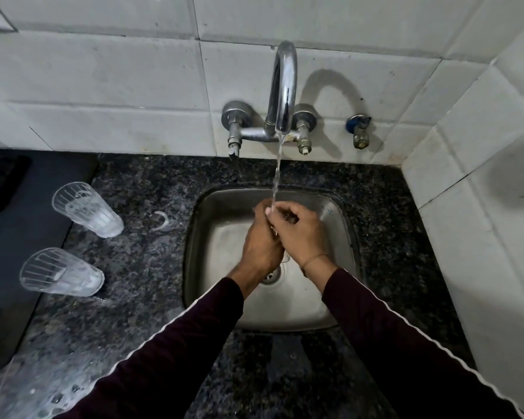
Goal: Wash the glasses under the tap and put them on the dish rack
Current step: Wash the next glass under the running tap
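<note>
Glasses (88,209) stand on counter (152,267); hands (280,234) pressed together under tap (283,86).

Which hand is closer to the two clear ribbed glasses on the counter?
The left hand. It is over the steel sink, on the side towards the two clear ribbed glasses. The right hand is pressed against it, farther away.
</note>
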